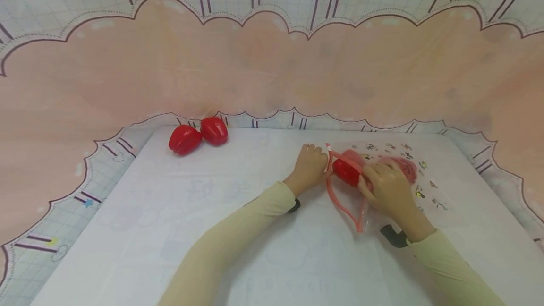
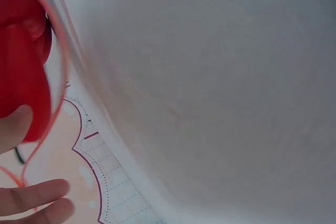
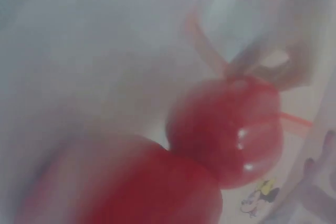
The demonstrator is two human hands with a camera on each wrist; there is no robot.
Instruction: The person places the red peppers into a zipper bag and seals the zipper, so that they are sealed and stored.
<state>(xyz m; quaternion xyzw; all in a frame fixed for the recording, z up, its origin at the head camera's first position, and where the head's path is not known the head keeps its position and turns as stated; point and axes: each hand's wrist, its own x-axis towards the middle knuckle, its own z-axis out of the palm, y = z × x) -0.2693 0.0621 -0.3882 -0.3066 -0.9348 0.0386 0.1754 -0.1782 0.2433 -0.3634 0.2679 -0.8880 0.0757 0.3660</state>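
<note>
A clear plastic bag (image 1: 427, 185) with cartoon prints and an orange-red zip edge lies on the right of the table. My left hand (image 1: 308, 166) pinches the left side of its mouth. In the left wrist view, the thumb (image 2: 14, 129) lies against a glossy red bell pepper (image 2: 23, 72) within the orange loop, two fingers below. My right hand (image 1: 386, 188) grips the mouth's other side, its fingers over the bag. Between the hands a red pepper (image 1: 346, 172) shows in the mouth. Blurred plastic veils two red peppers (image 3: 226, 129) in the right wrist view.
Two more red peppers (image 1: 184, 140) sit side by side at the table's far left corner. The white table (image 1: 127, 230) meets a patterned cloth backdrop (image 1: 255, 70) behind and at the sides. A red-pink patch with lettering (image 1: 405, 169) shows on the bag beyond my right hand.
</note>
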